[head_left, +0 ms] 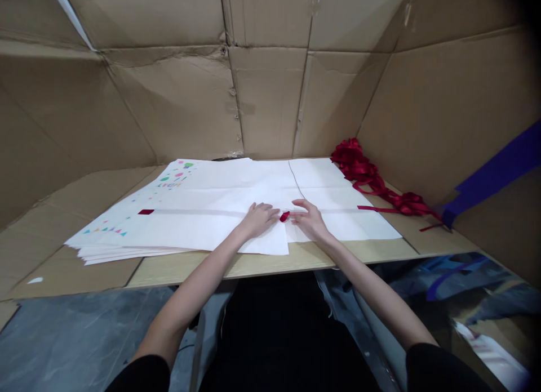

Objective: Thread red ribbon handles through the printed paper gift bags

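Note:
A small folded or looped piece of dark red ribbon point(284, 216) sits on the white sheets between my hands. My left hand point(260, 219) lies on the paper just left of it, fingers stretched out and their tips close to the red piece. From the right, my right hand point(311, 220) reaches in with fingers apart, the fingertips at the ribbon's edge; whether they touch it I cannot tell. Under both hands are large white printed sheets point(220, 228), stacked at the left, with coloured shapes and lettering. A flat red patch point(146, 212) shows on the left part.
A tangled heap of red ribbon point(359, 164) trails along the table's right side, one flat end point(378, 209) lying over the paper. Purple ribbon point(499, 172) hangs at the right. Cardboard walls point(270, 99) enclose the back and sides. A white scrap point(35, 280) lies at the front left.

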`<state>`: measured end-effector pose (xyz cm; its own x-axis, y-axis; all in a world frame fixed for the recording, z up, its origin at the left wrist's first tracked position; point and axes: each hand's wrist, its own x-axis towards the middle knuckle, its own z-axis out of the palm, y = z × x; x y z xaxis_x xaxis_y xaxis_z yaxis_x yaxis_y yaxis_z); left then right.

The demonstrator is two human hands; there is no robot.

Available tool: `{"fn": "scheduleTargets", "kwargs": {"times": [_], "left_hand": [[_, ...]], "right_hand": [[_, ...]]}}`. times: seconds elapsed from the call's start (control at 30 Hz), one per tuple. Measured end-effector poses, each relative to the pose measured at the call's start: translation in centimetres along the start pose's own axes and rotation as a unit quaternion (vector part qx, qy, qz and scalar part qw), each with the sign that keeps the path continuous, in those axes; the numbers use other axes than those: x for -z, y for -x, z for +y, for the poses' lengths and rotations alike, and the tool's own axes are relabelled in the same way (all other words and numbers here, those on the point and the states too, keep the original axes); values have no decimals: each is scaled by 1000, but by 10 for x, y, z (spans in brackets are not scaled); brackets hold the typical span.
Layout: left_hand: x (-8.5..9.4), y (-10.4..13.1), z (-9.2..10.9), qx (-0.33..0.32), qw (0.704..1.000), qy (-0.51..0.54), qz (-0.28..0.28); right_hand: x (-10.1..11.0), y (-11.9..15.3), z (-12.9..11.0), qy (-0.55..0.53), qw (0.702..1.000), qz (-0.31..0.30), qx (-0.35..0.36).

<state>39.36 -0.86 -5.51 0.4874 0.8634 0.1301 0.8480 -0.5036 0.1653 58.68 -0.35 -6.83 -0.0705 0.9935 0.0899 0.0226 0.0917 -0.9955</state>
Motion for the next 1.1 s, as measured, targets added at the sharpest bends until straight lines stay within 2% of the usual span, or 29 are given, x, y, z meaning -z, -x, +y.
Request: {"fn": "scheduleTargets", "kwargs": {"times": [0.1,0.17,0.27,0.43,0.6,0.73,0.9,1.0,1.1], "left_hand": [[0,-2,-3,-2,1000,4,4],[1,-3,-5,2,1000,11,7],[6,-3,-5,15,999,29,19],[18,3,-13,102,993,-4,55],[24,8,-27,194,981,7,27],[24,8,-33,205,978,33,7],[24,10,-36,212,977,25,-18],[26,13,-40,225,973,12,-46],[29,18,-44,244,968,11,-60]], "right_hand": [[4,-2,3,104,988,-91,64],[4,-3,1,174,974,-113,89],[0,-4,-1,243,958,-114,103],[-6,-9,-7,214,972,-60,70],[-10,-19,-13,282,955,-21,92],[-9,-22,-9,244,966,-24,77],[0,-18,-5,240,960,-85,118],[6,-19,-3,263,954,-69,128],[9,-23,-1,235,963,-68,111]]}}
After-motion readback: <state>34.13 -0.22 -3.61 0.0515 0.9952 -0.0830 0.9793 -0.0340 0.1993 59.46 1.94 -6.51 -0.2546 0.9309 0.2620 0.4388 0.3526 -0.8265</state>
